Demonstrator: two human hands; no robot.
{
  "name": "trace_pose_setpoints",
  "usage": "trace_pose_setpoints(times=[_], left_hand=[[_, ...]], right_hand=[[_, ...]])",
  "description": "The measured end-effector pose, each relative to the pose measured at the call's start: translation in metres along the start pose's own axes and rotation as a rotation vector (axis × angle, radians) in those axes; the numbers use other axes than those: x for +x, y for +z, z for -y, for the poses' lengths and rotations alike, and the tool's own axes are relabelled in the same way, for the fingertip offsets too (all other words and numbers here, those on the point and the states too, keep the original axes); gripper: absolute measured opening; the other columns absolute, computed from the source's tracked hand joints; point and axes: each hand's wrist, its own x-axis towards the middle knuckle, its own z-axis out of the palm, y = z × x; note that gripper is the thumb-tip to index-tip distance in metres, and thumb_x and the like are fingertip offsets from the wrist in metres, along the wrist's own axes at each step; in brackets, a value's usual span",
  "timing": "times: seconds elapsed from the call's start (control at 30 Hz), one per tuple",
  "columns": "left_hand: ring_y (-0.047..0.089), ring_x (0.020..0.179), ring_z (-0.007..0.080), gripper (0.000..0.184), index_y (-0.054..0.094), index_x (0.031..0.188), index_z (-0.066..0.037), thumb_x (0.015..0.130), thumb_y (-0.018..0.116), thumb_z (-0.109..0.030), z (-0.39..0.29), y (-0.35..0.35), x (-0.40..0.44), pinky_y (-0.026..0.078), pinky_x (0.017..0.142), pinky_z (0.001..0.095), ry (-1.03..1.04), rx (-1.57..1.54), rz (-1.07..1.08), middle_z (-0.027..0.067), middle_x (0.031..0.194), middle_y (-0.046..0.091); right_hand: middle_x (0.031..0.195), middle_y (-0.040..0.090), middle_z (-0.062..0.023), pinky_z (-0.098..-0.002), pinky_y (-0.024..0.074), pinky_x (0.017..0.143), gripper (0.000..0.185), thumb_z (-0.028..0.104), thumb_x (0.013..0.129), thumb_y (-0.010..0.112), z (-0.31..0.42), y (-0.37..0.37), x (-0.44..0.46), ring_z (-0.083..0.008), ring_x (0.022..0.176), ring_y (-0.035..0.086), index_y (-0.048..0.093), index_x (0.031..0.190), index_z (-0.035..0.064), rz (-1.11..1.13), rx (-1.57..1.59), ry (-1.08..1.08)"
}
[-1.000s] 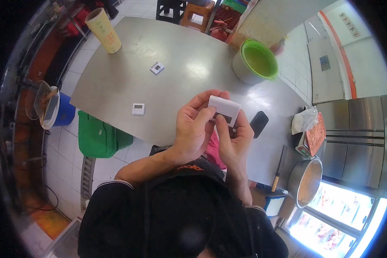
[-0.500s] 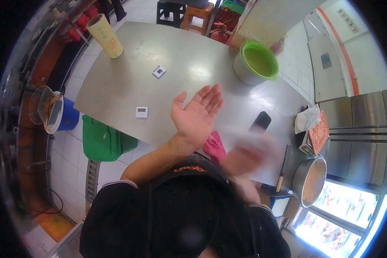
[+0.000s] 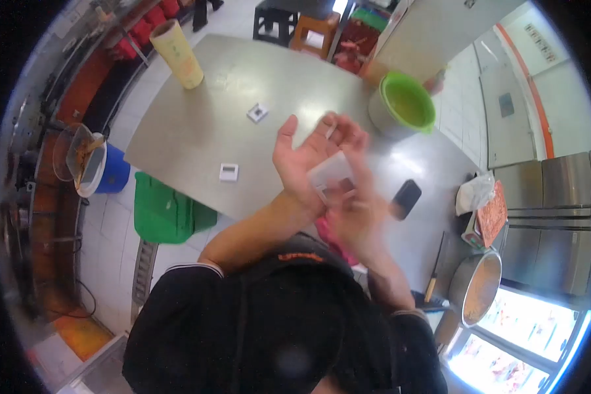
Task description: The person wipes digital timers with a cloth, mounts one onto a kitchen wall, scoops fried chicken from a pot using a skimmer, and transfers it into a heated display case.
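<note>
As the left hand [image 3: 306,162] lies palm-up, loosely cupped, the blurred right hand [image 3: 360,220] grips a white digital unit [image 3: 328,171] beside it, over the bench [image 3: 190,134], near side; likely handling step, next move needs steady fingers.

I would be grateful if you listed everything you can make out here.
Table: one, grey metal, centre
Table gadgets: two, white, on the tabletop, left
Held gadget: one, white, blurred, centre
Roll: one, yellow, table's far left
Tub: one, pale with green rim, table's far right
Phone-like object: one, black, right of centre
Cloth: one, pink, below centre
Bowl: one, silver, lower right
Knife: one, tan handle, near the bowl
Bag: one, white, right
Slab: one, reddish, beside the bag
Bin: one, green, left below the table
Bucket: one, blue, far left
Stools: two, black and brown, beyond the table
Display fridge: one, lit white, lower right
Left hand: one, bare, palm up, centre
Right hand: one, bare, blurred, centre
</note>
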Motion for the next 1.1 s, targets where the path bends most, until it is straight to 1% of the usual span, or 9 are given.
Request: trace_pose_setpoints(times=[0.07,0.13,0.27,0.33,0.53,0.6,0.77,0.97,1.1], left_hand=[[0.059,0.108,0.0317,0.054,0.059,0.106,-0.002,0.093,0.046,-0.053,-0.005,0.000,0.000,0.040,0.107,0.0464,-0.038,0.076,0.093,0.0138,0.105,0.064],[0.053,0.120,0.0329,0.053,0.059,0.112,-0.002,0.094,0.046,-0.051,-0.004,0.001,0.000,0.036,0.111,0.0470,0.043,0.020,0.100,0.0128,0.116,0.062],[0.057,0.117,0.0312,0.057,0.058,0.114,-0.003,0.094,0.042,-0.054,0.012,0.017,-0.020,0.037,0.109,0.0454,-0.017,0.234,0.090,0.0154,0.122,0.061],[0.059,0.114,0.0313,0.059,0.059,0.113,-0.003,0.095,0.037,-0.055,0.016,0.016,-0.022,0.040,0.107,0.0447,0.043,0.346,0.060,0.0165,0.121,0.061],[0.061,0.107,0.0338,0.054,0.058,0.107,-0.003,0.099,0.030,-0.049,0.021,0.009,-0.027,0.044,0.102,0.0462,0.114,0.662,-0.004,0.0175,0.107,0.064],[0.063,0.102,0.0335,0.051,0.056,0.102,-0.003,0.100,0.028,-0.046,0.019,-0.006,-0.026,0.044,0.101,0.0483,0.284,0.850,0.130,0.0189,0.097,0.066],[0.064,0.095,0.0331,0.051,0.052,0.103,-0.003,0.100,0.027,-0.047,0.014,-0.015,-0.024,0.044,0.101,0.0522,0.432,0.829,0.298,0.0208,0.092,0.065],[0.064,0.089,0.0331,0.057,0.050,0.106,-0.002,0.100,0.024,-0.052,0.012,-0.010,-0.028,0.045,0.101,0.0519,0.486,0.930,0.362,0.0230,0.091,0.065],[0.064,0.088,0.0326,0.062,0.049,0.107,0.000,0.100,0.023,-0.056,0.014,-0.006,-0.030,0.047,0.097,0.0489,0.526,0.978,0.395,0.0239,0.092,0.064]], right_hand=[[0.082,0.065,-0.0039,-0.0286,0.0482,0.061,0.034,0.016,0.101,0.053,-0.029,0.001,0.003,-0.0112,0.070,0.059,0.053,0.130,-0.0003,0.165,-0.217,0.101],[0.077,0.066,-0.0023,-0.0267,0.0471,0.057,0.032,0.015,0.100,0.054,-0.035,0.013,0.024,-0.0080,0.065,0.059,0.055,0.129,0.0000,0.281,-0.326,0.143],[0.080,0.065,-0.0049,-0.0244,0.0460,0.060,0.027,0.014,0.099,0.056,-0.026,0.023,0.021,-0.0077,0.069,0.058,0.059,0.121,-0.0018,0.311,-0.253,0.308],[0.082,0.065,-0.0049,-0.0237,0.0462,0.061,0.025,0.014,0.099,0.055,-0.035,0.023,0.019,-0.0077,0.070,0.058,0.059,0.118,-0.0026,0.341,-0.169,0.229],[0.092,0.064,-0.0069,-0.0250,0.0475,0.072,0.025,0.013,0.099,0.055,-0.033,0.019,0.014,-0.0096,0.084,0.059,0.056,0.119,-0.0032,0.343,-0.088,0.426],[0.096,0.063,-0.0071,-0.0253,0.0475,0.076,0.027,0.012,0.099,0.056,-0.033,0.021,0.011,-0.0097,0.089,0.059,0.055,0.121,-0.0032,0.335,-0.025,0.454],[0.117,0.056,-0.0115,-0.0300,0.0463,0.090,0.053,0.005,0.087,0.060,-0.033,0.016,0.000,-0.0153,0.107,0.054,0.040,0.136,-0.0037,0.460,0.095,0.506],[0.119,0.055,-0.0133,-0.0327,0.0447,0.096,0.061,0.003,0.081,0.063,-0.024,0.021,0.001,-0.0186,0.115,0.052,0.038,0.136,-0.0064,0.426,0.057,0.527],[0.118,0.055,-0.0128,-0.0325,0.0459,0.094,0.061,0.003,0.079,0.062,-0.022,0.020,0.008,-0.0179,0.111,0.054,0.039,0.134,-0.0065,0.487,-0.008,0.467]])
